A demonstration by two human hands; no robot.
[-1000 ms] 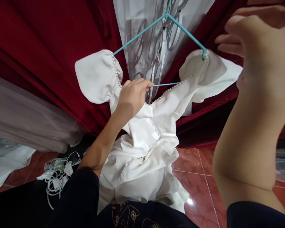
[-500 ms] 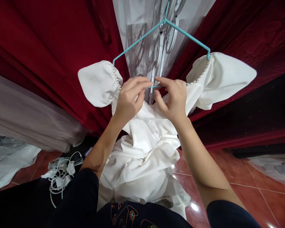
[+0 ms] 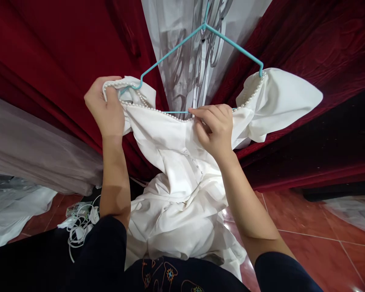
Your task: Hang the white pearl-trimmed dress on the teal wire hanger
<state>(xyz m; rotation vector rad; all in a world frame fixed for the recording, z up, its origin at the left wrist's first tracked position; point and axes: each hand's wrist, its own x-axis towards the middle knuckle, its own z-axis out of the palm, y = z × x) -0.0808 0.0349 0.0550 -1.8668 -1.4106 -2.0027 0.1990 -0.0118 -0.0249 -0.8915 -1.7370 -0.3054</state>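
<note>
A white dress [image 3: 173, 162] with a pearl-edged neckline hangs from a light blue hanger [image 3: 172, 52]. My left hand [image 3: 106, 103] is closed on the dress's left puff sleeve, holding its beaded edge out near the hanger's left end. My right hand [image 3: 214, 125] is at the middle of the neckline, thumb and fingers curled around the hanger's thin lower bar. The right puff sleeve [image 3: 292, 103] spreads beyond the hanger's right end. The skirt falls in folds toward my body.
Deep red curtains [image 3: 69, 48] hang on both sides, with sheer white fabric and a white ornamental frame [image 3: 200, 69] between them. Tangled white cables [image 3: 79, 231] lie on a black surface at lower left. Glossy red tiles [image 3: 316, 251] cover the floor.
My left hand has moved left from the middle of the neckline to the left sleeve, now pulling its edge outward. My right hand stays near the middle. The hanger has shifted slightly left.
</note>
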